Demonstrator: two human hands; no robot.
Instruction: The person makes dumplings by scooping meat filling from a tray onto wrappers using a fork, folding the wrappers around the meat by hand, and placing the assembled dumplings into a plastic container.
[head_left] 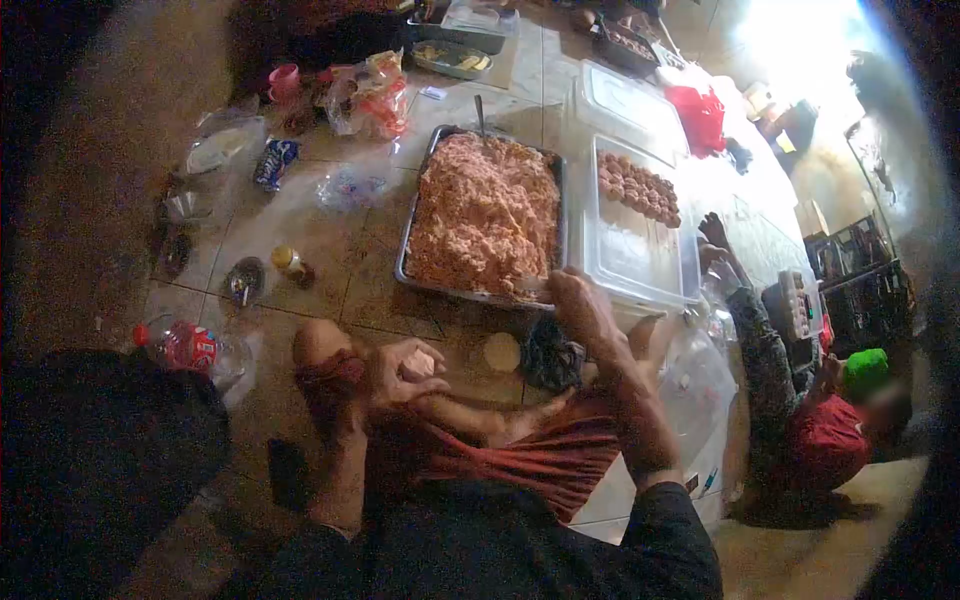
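My left hand (400, 372) is curled around a small pale wrapper (420, 362), over my bent left leg. At the lower right corner of a large metal tray (402, 262), my right hand (580, 300) grips a utensil whose end dips into the pinkish ground mixture (485, 210). A spoon handle (480, 115) sticks up at the tray's far edge. Right of the tray, a clear plastic container (635, 265) holds rows of small filled pieces (637, 188). A pale round stack (502, 352) and a black plastic bag (553, 355) lie on the floor near my legs.
A plastic bottle (200, 347), a small jar (286, 259) and an ashtray (245, 280) are at left. Beyond are a blue packet (274, 163), plastic bags (370, 95) and a pink cup (284, 82). Another person in red (828, 440) sits at right.
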